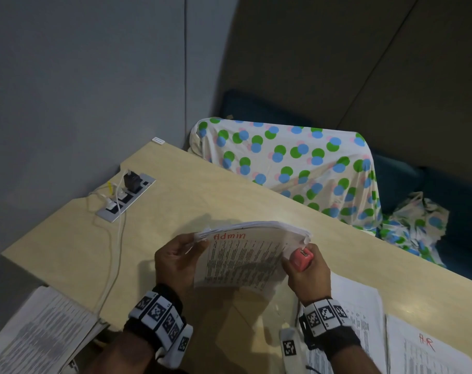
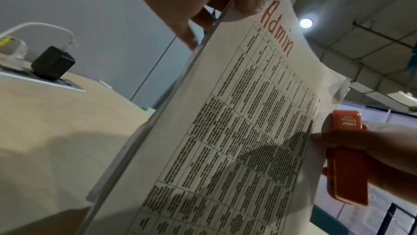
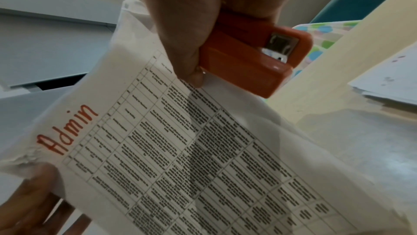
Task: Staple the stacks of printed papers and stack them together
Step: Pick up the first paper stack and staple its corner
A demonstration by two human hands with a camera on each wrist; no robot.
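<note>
Both hands hold a stack of printed papers (image 1: 243, 255) marked "Admin" in red up off the table (image 1: 175, 201), above its near edge. The left hand (image 1: 175, 263) pinches the stack's top left corner between thumb and fingers. The right hand (image 1: 307, 276) is wrapped round an orange stapler (image 1: 300, 259) and seems also to pinch the stack's right edge with its thumb. More papers (image 1: 364, 314) lie flat by the table's near right corner, another pile (image 1: 38, 330) at the near left.
</note>
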